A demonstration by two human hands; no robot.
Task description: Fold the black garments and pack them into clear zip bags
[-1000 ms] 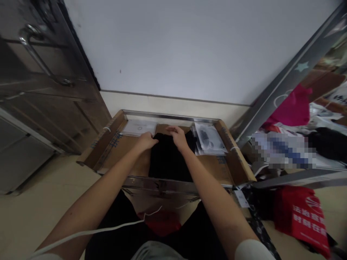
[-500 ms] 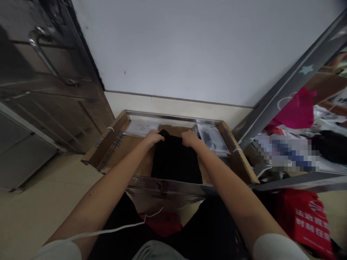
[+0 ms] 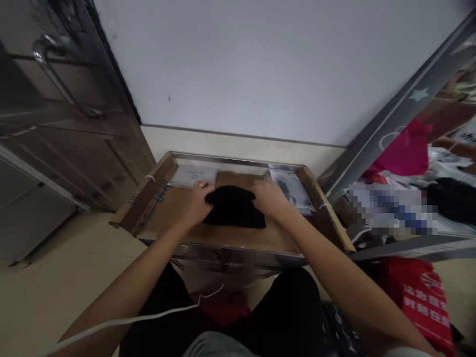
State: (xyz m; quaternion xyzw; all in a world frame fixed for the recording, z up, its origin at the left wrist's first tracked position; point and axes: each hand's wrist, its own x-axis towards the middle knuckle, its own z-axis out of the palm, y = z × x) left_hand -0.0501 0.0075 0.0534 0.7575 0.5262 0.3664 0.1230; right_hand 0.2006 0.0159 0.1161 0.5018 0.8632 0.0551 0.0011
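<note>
A black cloth (image 3: 235,208) lies in the middle of a cardboard-lined tray (image 3: 159,238), its far edge rounded and folded over. My left hand (image 3: 201,201) is closed on the cloth's left far corner, with a ring on one finger. On the other side, my right hand (image 3: 268,197) grips the right far corner, its fingertips partly hidden by the cloth and the hand itself. Plastic-wrapped packets (image 3: 292,188) lie just right of my right hand, and a flat white packet (image 3: 195,174) is behind my left hand.
A white wall (image 3: 253,74) rises behind the tray. To the left is a metal door with a handle (image 3: 67,89). Shelving with a pink cloth (image 3: 407,151) and a red bag (image 3: 420,297) stand on the right. A white cord (image 3: 159,315) crosses over my lap.
The black cloth now covers less of the tray; its near edge has moved away from the front rim and its far edge is bunched. Both hands have shifted slightly.
</note>
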